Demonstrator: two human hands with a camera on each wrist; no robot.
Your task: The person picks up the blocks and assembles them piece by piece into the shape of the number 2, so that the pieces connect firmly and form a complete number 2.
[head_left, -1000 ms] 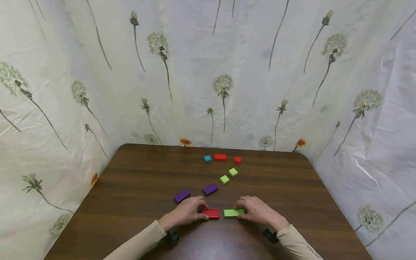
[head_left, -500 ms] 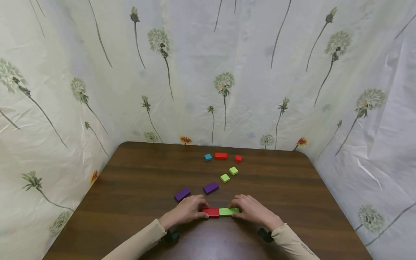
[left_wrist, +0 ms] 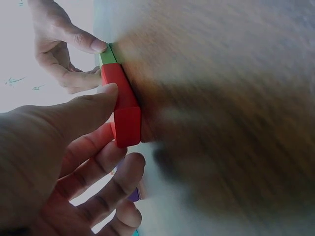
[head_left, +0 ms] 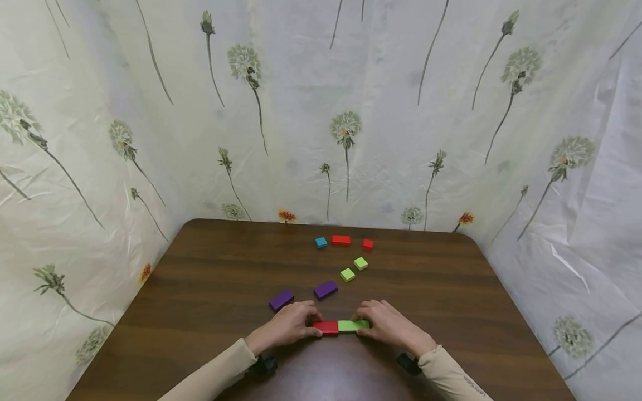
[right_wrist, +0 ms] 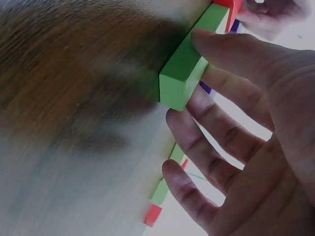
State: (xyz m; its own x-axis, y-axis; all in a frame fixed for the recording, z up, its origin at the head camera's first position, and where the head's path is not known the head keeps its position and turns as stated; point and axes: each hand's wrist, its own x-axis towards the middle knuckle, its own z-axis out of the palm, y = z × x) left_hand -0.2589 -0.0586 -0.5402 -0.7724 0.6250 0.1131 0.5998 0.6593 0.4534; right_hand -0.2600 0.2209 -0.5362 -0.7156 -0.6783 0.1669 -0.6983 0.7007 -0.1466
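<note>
Near the front of the table, a red rectangular block [head_left: 328,328] lies end to end with a light green rectangular block [head_left: 351,326]. My left hand [head_left: 291,324] pinches the red block at its left end, thumb on the near side and fingers behind. From the right, my right hand [head_left: 391,324] pinches the green block [right_wrist: 189,56] between thumb and fingers. In the left wrist view the red block [left_wrist: 127,105] meets the green one at its far end. The lower fingers of each hand are spread beside the blocks.
Beyond the hands lie two purple blocks [head_left: 325,289], two small green blocks [head_left: 347,274], a small blue block [head_left: 321,243], a longer red block [head_left: 341,240] and a small red one [head_left: 368,244]. A flower-patterned curtain [head_left: 301,139] surrounds the wooden table [head_left: 225,267].
My right hand has slid the green block left until its end met the red block, closing the gap between them. The left hand and red block have stayed in place.
</note>
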